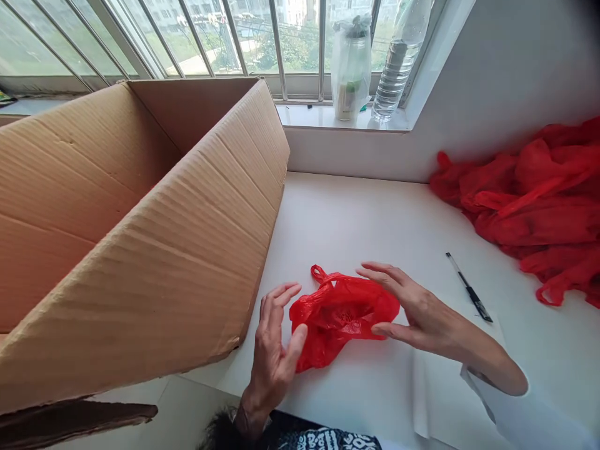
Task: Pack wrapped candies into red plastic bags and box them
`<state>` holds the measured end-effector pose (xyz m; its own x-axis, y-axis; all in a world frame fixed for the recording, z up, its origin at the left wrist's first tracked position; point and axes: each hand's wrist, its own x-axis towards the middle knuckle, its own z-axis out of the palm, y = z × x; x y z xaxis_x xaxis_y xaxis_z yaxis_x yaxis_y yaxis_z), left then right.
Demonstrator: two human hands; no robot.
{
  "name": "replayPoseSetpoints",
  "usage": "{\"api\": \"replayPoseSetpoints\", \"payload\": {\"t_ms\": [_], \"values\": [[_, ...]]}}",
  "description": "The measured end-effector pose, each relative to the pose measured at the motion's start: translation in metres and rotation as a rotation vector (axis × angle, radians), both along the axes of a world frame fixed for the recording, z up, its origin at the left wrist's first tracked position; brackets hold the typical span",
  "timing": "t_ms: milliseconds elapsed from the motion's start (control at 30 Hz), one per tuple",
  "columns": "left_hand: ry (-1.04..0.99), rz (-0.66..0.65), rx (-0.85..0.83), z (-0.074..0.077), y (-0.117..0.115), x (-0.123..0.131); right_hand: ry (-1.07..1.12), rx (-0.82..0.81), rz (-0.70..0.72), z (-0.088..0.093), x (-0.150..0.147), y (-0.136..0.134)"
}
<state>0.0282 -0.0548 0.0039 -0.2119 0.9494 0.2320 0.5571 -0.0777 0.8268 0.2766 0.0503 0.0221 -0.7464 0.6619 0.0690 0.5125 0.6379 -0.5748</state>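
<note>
An uncovered cardboard box (210, 250) looms nearest my head camera, its tall brown walls filling nine o'clock in the remote view. Beyond its near wall, a white table (351, 212) spreads from the middle of the dial toward four o'clock. At three o'clock, a heap of red material (539, 187) lies crumpled against the wall, and between one and two a clear bottle (394, 81) stands on the window ledge.

At five o'clock, a small red bag (344, 312) lies rumpled on the table, apart from the box and between the two hands. I judge it feather-light, limp and slick: thin plastic that should crease rather than resist, slide easily over the smooth tabletop and tear if yanked. I would pinch the handle loop (322, 276) at its eleven o'clock edge, or gather a folded side between thumb and fingers; a single layer offers little purchase.

The left hand (274, 350), at six o'clock, is cupped, its thumb well apart from its curved fingers; the right hand (412, 306), at four, spreads fingers and thumb wide about the bag's far side. Neither appears to grip anything, though I cannot tell whether fingertips brush the plastic. Between three and four, a pen (471, 294) lies beyond the right wrist.
</note>
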Motion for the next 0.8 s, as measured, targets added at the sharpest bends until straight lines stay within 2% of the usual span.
{"api": "replayPoseSetpoints", "payload": {"t_ms": [100, 200, 333, 467, 500, 533, 600, 667, 700, 733, 800], "values": [[0.037, -0.062, -0.015, 0.014, 0.019, 0.013, 0.117, -0.092, 0.039, 0.01, -0.045, 0.013], [-0.029, -0.045, -0.024, 0.019, 0.037, 0.013, 0.225, -0.18, -0.043, 0.016, -0.065, 0.032], [-0.267, 0.069, 0.068, 0.026, 0.037, -0.001, 0.42, -0.222, -0.28, 0.024, -0.038, 0.043], [-0.412, 0.004, 0.088, 0.037, 0.025, 0.001, 0.673, -0.626, -0.435, 0.021, 0.004, 0.031], [-0.412, -0.006, 0.09, 0.041, 0.022, 0.004, 0.687, -0.681, -0.454, 0.021, 0.011, 0.026], [-0.403, -0.002, 0.097, 0.044, 0.019, 0.008, 0.691, -0.664, -0.471, 0.023, 0.017, 0.019], [-0.35, 0.018, 0.136, 0.051, 0.012, 0.014, 0.796, -0.458, -0.515, 0.033, 0.022, 0.005], [-0.186, 0.078, 0.215, 0.06, 0.005, 0.019, 0.979, -0.093, -0.552, 0.054, 0.019, -0.01], [-0.077, 0.112, 0.266, 0.064, 0.002, 0.021, 1.011, 0.097, -0.494, 0.066, 0.013, -0.016], [0.02, 0.145, 0.311, 0.068, 0.0, 0.024, 0.964, 0.253, -0.362, 0.077, 0.004, -0.021], [0.102, 0.227, 0.347, 0.075, -0.004, 0.028, 0.679, 0.434, 0.026, 0.091, -0.02, -0.023]]}}
